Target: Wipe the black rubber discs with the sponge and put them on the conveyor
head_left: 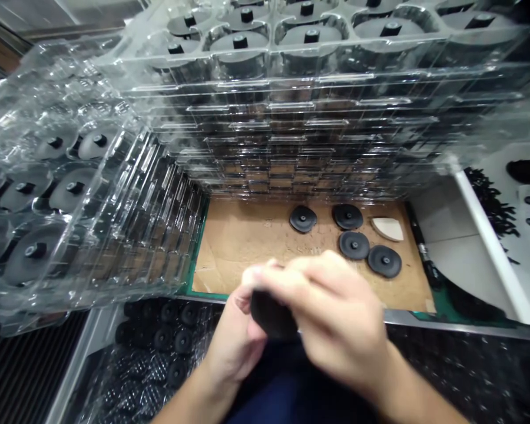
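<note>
Low in the middle of the view, a round black disc (271, 315) is held tilted between both hands, above the near edge of the work surface. My left hand (241, 330) grips it from the left and below, fingers curled round its edge. From the right, my right hand (335, 312) closes its fingers over the disc's upper edge; motion blurs them, and whether a small tool sits in them is hidden. Several similar discs with a central stub, such as one black disc (354, 244), lie on the brown cardboard (234, 241) beyond my hands.
Tall stacks of clear plastic trays (291, 94) with discs in their pockets rise behind and to the left. A pale wedge-shaped piece (387, 228) lies on the cardboard's right. A white bin (490, 235) and small black parts (490, 200) stand further right. More black parts (172, 330) sit below left.
</note>
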`<act>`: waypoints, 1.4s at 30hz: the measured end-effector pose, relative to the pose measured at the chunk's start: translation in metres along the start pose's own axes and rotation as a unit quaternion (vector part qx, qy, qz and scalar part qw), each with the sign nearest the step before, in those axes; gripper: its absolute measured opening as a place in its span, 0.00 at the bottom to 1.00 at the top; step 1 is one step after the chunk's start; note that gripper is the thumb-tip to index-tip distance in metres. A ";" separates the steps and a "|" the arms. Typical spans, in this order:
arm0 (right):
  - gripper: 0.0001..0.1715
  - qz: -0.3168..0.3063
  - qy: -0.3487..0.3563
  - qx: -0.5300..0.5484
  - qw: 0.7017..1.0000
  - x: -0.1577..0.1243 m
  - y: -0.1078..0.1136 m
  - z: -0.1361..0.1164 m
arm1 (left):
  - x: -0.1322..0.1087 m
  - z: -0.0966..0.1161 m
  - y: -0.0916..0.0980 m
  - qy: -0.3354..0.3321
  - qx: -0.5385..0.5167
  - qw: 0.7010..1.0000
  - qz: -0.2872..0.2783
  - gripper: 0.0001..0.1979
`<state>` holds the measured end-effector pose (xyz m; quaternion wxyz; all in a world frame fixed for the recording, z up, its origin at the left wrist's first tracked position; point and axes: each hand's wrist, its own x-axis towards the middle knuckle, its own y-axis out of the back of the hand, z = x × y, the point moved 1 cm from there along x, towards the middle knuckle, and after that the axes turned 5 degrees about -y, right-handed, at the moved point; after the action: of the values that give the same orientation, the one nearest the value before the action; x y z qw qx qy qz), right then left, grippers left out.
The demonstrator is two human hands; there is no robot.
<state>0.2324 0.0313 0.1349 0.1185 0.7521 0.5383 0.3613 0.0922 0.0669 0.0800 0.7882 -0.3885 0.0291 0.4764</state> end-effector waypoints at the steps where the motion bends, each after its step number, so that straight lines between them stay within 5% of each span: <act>1: 0.16 -0.008 -0.036 -0.014 0.999 -0.001 -0.002 0.009 | 0.000 0.000 0.002 -0.014 -0.009 1.000 0.004 0.35; 5: 0.15 -0.069 -0.191 -0.046 0.978 -0.027 -0.019 0.055 | 0.001 0.001 0.009 -0.055 -0.060 0.997 -0.003 0.30; 9: 0.13 -0.107 -0.224 -0.016 0.969 -0.070 -0.047 0.082 | 0.001 0.002 0.013 -0.052 -0.076 0.995 -0.024 0.26; 12: 0.13 -0.095 -0.240 -0.014 0.966 -0.076 -0.044 0.079 | 0.003 0.002 0.011 -0.047 -0.078 0.996 -0.022 0.27; 15: 0.13 -0.034 -0.254 0.003 0.967 -0.054 -0.019 0.052 | 0.003 0.002 0.006 -0.038 -0.078 0.996 -0.018 0.29; 18: 0.13 0.053 -0.163 0.035 0.985 -0.025 0.001 0.010 | 0.001 0.002 -0.001 -0.018 -0.067 0.998 -0.003 0.32; 22: 0.15 -0.044 -0.027 0.075 0.996 -0.009 -0.002 -0.020 | -0.001 0.003 -0.001 0.007 -0.058 0.998 0.012 0.29; 25: 0.13 -0.139 -0.053 0.080 0.986 -0.006 -0.009 -0.016 | 0.002 0.003 -0.001 -0.001 -0.051 0.998 0.033 0.28; 30: 0.16 -0.050 -0.006 0.014 0.999 0.002 -0.007 -0.013 | 0.003 0.005 -0.010 0.052 -0.061 0.997 0.014 0.19; 35: 0.13 -0.160 -0.026 0.059 0.985 -0.010 0.013 -0.011 | 0.003 0.011 -0.004 0.056 -0.095 0.994 -0.022 0.24; 39: 0.15 -0.101 -0.032 -0.079 0.991 -0.010 0.022 -0.001 | 0.005 0.007 0.000 0.045 -0.120 0.991 -0.047 0.24; 42: 0.17 -0.058 0.004 -0.069 0.996 -0.004 0.018 0.015 | 0.005 0.009 -0.003 0.059 -0.133 0.988 -0.058 0.23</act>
<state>0.2552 0.0239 0.1330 0.1884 0.7083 0.5552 0.3932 0.0942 0.0754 0.0857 0.7529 -0.5182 -0.0105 0.4056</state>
